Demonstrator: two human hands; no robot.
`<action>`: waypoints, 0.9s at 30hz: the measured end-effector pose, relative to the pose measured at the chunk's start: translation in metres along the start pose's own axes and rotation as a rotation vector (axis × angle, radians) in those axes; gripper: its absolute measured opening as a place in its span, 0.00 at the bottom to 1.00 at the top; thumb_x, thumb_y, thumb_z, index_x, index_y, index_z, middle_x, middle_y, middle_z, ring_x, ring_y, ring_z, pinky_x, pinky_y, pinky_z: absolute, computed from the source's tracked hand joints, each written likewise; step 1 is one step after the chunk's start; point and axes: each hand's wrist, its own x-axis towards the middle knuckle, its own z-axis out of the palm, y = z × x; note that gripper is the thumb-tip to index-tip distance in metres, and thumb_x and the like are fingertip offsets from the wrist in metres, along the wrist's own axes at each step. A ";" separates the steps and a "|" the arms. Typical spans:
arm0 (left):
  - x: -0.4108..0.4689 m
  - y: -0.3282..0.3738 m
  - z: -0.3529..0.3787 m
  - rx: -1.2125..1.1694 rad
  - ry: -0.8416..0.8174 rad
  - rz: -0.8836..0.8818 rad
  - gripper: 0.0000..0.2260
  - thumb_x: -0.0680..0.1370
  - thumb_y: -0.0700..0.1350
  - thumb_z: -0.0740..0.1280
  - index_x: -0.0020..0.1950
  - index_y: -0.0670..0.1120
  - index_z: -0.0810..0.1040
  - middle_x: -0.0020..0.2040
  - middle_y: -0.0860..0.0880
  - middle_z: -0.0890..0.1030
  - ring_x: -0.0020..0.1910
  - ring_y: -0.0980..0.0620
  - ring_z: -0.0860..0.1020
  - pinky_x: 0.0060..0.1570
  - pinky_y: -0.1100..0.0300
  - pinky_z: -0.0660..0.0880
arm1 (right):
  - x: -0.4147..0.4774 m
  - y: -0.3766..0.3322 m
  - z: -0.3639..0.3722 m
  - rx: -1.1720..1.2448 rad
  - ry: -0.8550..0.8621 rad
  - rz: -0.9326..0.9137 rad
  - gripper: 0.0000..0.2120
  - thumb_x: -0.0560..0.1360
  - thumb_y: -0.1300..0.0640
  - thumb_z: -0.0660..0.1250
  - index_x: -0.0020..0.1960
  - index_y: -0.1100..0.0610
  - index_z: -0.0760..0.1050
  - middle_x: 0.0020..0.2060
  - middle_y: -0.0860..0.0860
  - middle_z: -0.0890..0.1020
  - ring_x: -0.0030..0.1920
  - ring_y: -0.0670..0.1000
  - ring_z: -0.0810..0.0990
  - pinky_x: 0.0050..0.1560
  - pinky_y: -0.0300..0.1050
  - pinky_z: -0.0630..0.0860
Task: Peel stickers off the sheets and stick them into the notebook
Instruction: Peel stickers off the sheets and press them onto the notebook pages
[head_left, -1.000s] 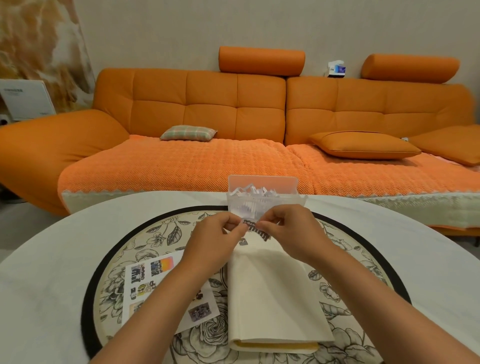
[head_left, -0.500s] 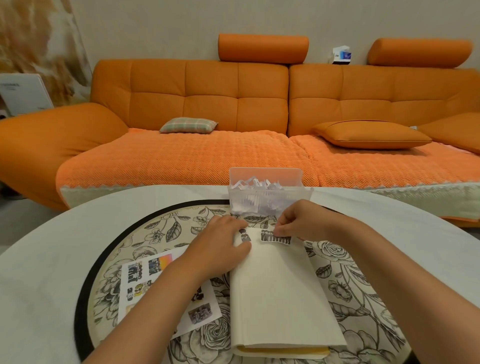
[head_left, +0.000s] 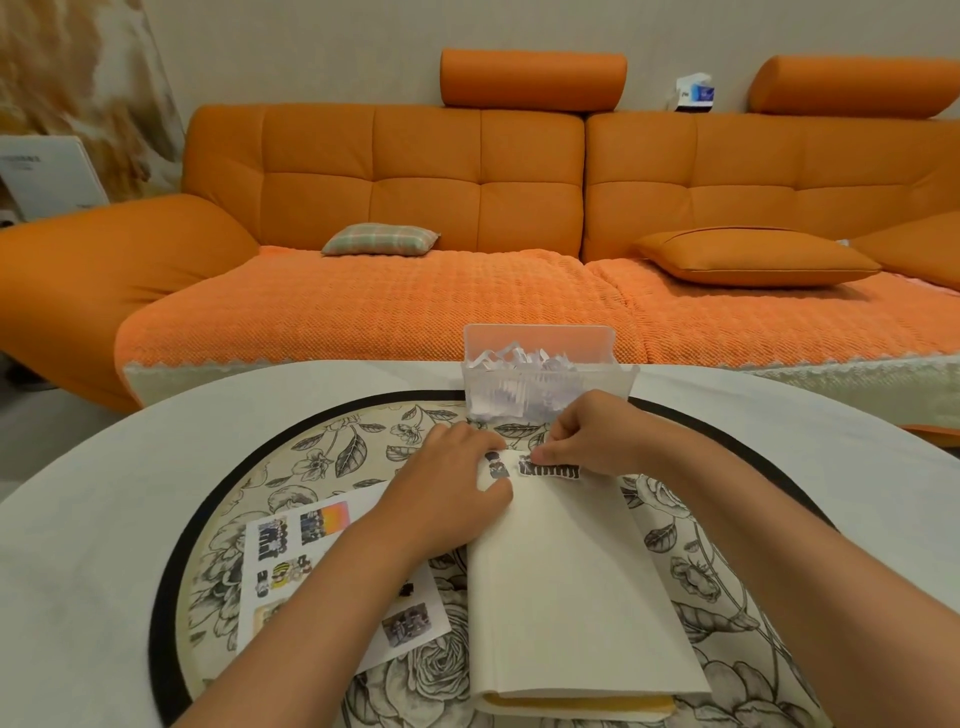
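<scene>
A cream notebook (head_left: 571, 587) lies open on the flowered table centre. A dark sticker (head_left: 553, 470) lies on the top of its page, and a smaller dark sticker (head_left: 496, 465) sits to its left. My right hand (head_left: 592, 436) presses the left end of the dark sticker with curled fingertips. My left hand (head_left: 447, 488) rests on the page's upper left corner, fingers lightly bent. A white sticker sheet (head_left: 301, 561) with several pictures lies left of the notebook, partly under my left forearm.
A clear plastic box (head_left: 545, 374) full of white paper scraps stands just beyond the notebook. The round table (head_left: 104, 519) has a white outer ring and a black band. An orange sofa (head_left: 467, 208) with cushions fills the background.
Both hands came down from mid-air with the dark sticker. It now lies on the top of the page, my right fingertips on its left end and my left hand on the page.
</scene>
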 end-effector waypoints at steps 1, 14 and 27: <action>0.000 0.000 0.000 -0.001 0.003 0.001 0.20 0.81 0.52 0.61 0.73 0.54 0.69 0.69 0.55 0.70 0.71 0.55 0.61 0.68 0.56 0.62 | 0.001 0.000 0.001 -0.009 0.008 -0.002 0.20 0.74 0.45 0.74 0.39 0.63 0.80 0.29 0.54 0.76 0.29 0.50 0.69 0.32 0.40 0.68; -0.007 0.011 -0.002 0.175 0.126 0.288 0.19 0.77 0.49 0.60 0.67 0.50 0.76 0.64 0.56 0.72 0.67 0.56 0.64 0.69 0.60 0.61 | -0.004 -0.003 0.023 -0.266 0.276 0.035 0.20 0.65 0.35 0.76 0.48 0.47 0.80 0.39 0.42 0.81 0.45 0.47 0.81 0.43 0.45 0.76; -0.017 0.019 -0.004 0.292 -0.108 0.214 0.25 0.78 0.57 0.52 0.74 0.54 0.70 0.69 0.58 0.68 0.70 0.56 0.60 0.69 0.56 0.57 | -0.056 0.020 0.055 -0.660 0.385 -0.415 0.18 0.79 0.53 0.55 0.60 0.52 0.81 0.56 0.47 0.82 0.51 0.54 0.76 0.46 0.52 0.77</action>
